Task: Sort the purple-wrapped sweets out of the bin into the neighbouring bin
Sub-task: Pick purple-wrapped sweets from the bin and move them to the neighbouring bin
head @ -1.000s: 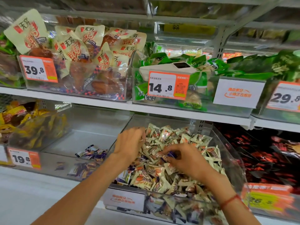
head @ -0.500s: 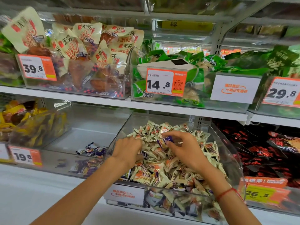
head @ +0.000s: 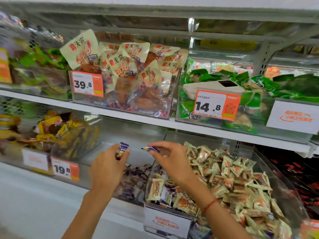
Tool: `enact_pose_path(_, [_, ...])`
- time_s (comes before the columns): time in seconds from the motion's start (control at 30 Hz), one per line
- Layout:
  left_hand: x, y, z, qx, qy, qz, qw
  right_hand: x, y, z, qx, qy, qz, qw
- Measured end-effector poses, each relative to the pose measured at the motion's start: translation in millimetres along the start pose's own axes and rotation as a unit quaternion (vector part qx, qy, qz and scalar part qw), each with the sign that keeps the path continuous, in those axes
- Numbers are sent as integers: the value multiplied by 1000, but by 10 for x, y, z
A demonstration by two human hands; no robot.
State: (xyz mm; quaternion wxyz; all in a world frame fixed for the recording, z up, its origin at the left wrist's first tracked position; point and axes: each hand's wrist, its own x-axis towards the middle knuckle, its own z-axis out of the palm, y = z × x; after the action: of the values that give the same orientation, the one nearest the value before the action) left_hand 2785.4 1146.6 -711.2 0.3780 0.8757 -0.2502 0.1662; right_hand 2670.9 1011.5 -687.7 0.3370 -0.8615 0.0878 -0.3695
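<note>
One purple-wrapped sweet (head: 123, 147) is pinched in the left hand (head: 107, 167) and another (head: 151, 149) in the right hand (head: 170, 160), both raised over the neighbouring bin (head: 110, 176). Each grip is only fingertip-deep — a slippery wrapper could be dropped short, back into the full bin (head: 291, 192).

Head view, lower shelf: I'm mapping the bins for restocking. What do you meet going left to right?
Yellow-wrapped snacks bin → 19.8 price tag → left hand holding a purple sweet → right hand pinching another purple sweet → cream-wrapped sweets bin → dark red packets.
</note>
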Motion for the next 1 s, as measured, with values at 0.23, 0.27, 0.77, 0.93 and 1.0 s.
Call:
enact_pose_path(0.23, [30,-123,209,-81,-110,-23,990,417,116,217,-232,-191,16,954])
enact_pose_path(0.27, [27,-111,198,-98,-120,-25,988,407,112,162,-226,-198,23,954])
enact_pose_path(0.77, [-232,173,40,-136,-127,113,976,-396,93,-203,-112,-263,86,954])
enact_pose_path(0.93, [-490,250,55,-73,-150,212,963,-390,216,-198,-23,-171,117,978])
enact_pose_path(1.0, [-513,217,56,-76,-142,231,960,-412,217,-332,28,-114,146,982])
